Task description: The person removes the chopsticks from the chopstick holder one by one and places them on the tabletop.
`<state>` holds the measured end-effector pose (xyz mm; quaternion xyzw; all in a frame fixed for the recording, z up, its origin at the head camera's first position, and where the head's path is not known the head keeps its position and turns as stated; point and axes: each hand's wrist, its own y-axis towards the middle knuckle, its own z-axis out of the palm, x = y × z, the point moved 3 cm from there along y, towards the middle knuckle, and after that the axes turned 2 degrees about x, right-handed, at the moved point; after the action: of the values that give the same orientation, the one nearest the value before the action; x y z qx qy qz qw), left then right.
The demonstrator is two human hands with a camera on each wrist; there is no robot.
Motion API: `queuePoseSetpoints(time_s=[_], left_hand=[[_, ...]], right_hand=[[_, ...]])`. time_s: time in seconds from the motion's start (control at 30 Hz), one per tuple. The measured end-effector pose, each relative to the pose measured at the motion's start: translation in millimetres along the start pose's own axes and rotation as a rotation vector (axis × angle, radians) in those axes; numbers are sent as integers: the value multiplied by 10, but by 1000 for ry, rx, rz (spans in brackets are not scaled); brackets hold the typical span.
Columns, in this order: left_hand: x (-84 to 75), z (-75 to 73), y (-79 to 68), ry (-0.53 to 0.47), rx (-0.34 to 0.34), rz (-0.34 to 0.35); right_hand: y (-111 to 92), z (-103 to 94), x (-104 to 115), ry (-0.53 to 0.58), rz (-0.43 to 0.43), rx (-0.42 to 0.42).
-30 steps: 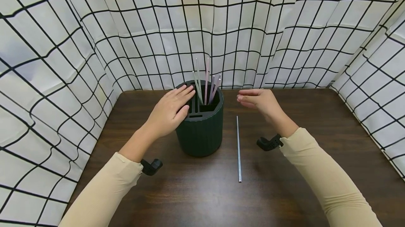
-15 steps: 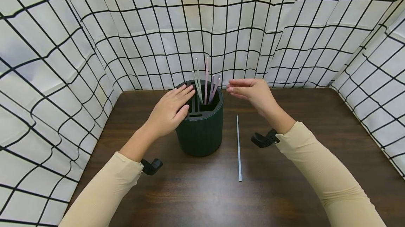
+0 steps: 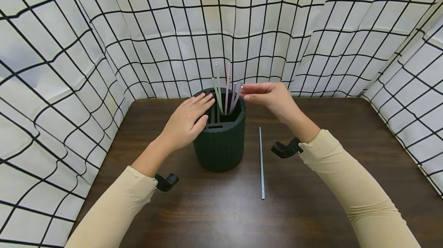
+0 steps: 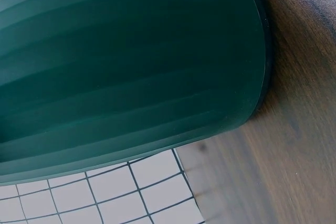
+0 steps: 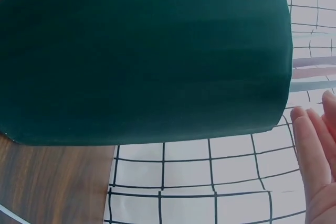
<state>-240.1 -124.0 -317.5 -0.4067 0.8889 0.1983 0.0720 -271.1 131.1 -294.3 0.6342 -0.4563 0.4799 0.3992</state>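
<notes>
A dark green ribbed holder [image 3: 219, 148] with slots and a wide compartment in its top stands upright on the table. My left hand [image 3: 185, 121] rests on the left of its top, fingers extended and thumb at the near rim. Slim pastel sticks lean in the compartment: pale green sticks [image 3: 218, 93], a pink stick [image 3: 227, 86] and lilac sticks [image 3: 235, 98]. At the right rim, my right hand [image 3: 271, 100] has its fingertips beside the lilac sticks, grasping nothing. The right wrist view shows its fingers [image 5: 312, 150] extended, just apart from the sticks [image 5: 315, 72].
One light blue stick [image 3: 262, 163], slim and straight like a chopstick, lies lengthwise on the brown wooden table [image 3: 207, 217], right of the holder. White curtain with a black grid [image 3: 256, 48] surrounds the table's back and sides. Black wrist mounts [image 3: 287, 148] jut inward below both hands.
My right hand has moved left and slightly away from me, from beside the holder to the lilac sticks. The left hand, holder and light blue stick have stayed in place.
</notes>
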Motion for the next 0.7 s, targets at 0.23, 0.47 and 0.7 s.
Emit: queuePoseSetpoints(time_s=[0.23,0.47,0.7], left_hand=[[-1,8,5,2,-4,6],[-1,11,-10,3,-3,5],[0,21,-17,-2,-6,7]], right_hand=[[24,18,9,-3,-41,-5],[42,117,-2,59,-110,20],[47,157,-8,68,-123,20]])
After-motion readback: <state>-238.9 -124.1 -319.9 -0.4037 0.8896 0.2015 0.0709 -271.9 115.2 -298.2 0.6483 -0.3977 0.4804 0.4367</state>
